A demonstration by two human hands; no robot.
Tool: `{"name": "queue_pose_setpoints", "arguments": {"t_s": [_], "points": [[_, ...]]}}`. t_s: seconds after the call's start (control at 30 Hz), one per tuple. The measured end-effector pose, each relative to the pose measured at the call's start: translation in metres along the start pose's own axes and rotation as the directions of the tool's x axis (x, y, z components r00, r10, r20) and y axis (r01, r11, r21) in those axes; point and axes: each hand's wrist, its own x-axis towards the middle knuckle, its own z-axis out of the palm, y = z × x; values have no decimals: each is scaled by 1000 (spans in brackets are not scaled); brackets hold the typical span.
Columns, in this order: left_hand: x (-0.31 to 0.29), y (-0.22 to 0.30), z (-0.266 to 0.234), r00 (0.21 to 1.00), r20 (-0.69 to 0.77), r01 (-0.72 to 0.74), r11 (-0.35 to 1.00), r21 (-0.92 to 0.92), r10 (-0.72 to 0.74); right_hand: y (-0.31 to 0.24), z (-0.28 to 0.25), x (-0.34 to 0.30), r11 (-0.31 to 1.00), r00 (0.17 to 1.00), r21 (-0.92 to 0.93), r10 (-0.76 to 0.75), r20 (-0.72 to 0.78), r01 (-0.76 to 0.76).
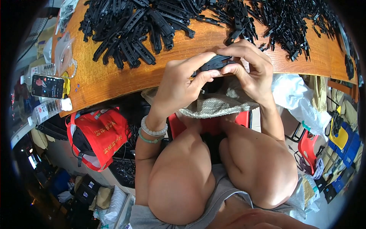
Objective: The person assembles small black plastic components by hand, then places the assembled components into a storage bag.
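Observation:
Between both hands, just off the table's near edge, is a black plastic part with a curved, elongated body. My left hand pinches its left end between thumb and fingers; two beaded bracelets circle that wrist. My right hand grips the right end, fingers bent over the top and thumb at the near side. The fingers hide both ends of the part. Beyond the hands, a heap of long black plastic pieces lies on the wooden table. Smaller black plastic parts are piled farther right.
A woven sack hangs open below my hands. At the left table edge a phone leans among plastic bottles. A red bag sits below the table at left, and white plastic bags hang at right.

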Motion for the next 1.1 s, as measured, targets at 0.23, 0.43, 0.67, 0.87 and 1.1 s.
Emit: {"name": "queue_pose_setpoints", "arguments": {"t_s": [0.23, 0.43, 0.67, 0.87, 1.1], "points": [[-3, -15, -26, 994, -101, 34, 998, 50, -29, 9, -1, 3, 990, 964, 49, 118, 238, -133], [37, -29, -59, 838, -220, -152, 601, 785, 499, 20, 1, 40, 875, 994, -473, -102, 32, 105], [45, -34, -60, 833, -44, -273, 478, 835, 552, 40, 18, 54, 541, 992, -832, -87, 88, 121], [36, -9, -42, 813, -500, -91, 913, 397, 299, 35, 16, 57, 560, 984, -815, -168, 63, 148], [26, -7, -30, 886, -463, -61, 990, -128, -5, 33, 16, 50, 735, 972, -669, -220, -76, 114]]}}
